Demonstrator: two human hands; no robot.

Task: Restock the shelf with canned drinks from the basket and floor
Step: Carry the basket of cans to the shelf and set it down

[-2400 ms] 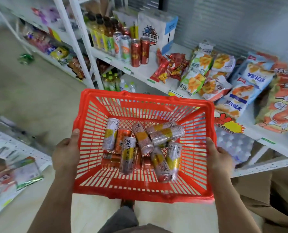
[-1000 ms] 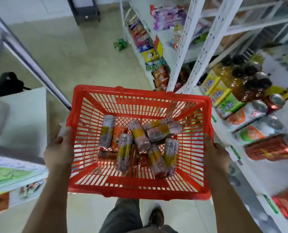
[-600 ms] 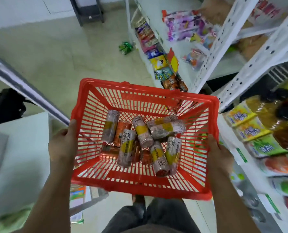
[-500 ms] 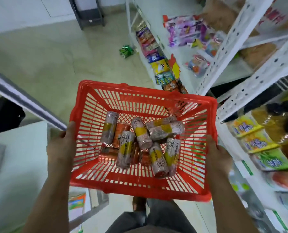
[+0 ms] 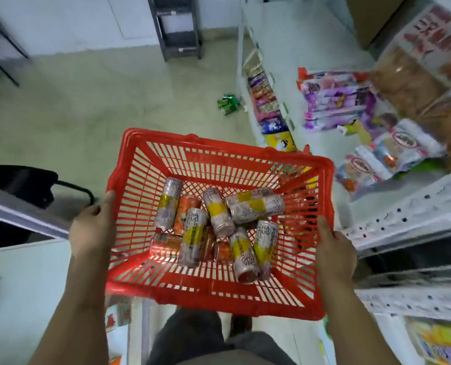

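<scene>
I hold a red plastic basket (image 5: pixel 166 288) in front of my body. My left hand (image 5: pixel 94 227) grips its left rim and my right hand (image 5: pixel 334 255) grips its right rim. Several slim cans (image 5: pixel 216 217) lie loose on the basket floor, most white with yellow bands, some orange (image 5: pixel 183 213). On the floor ahead, beside the foot of the shelving, lie green cans (image 5: pixel 228 104). The white shelf (image 5: pixel 403 219) runs along my right side.
Snack bags (image 5: pixel 392 151) and purple packets (image 5: pixel 334 101) fill the right shelves, with more packets (image 5: pixel 265 98) on the lowest tier. A dark metal stand (image 5: pixel 178 27) is at the far wall. A white counter (image 5: pixel 21 299) and a black chair (image 5: pixel 21 185) are on my left.
I have turned left away from the drinks shelf and moved along the aisle with the basket. The bottles and upright cans have left view; the green cans on the floor are nearer.
</scene>
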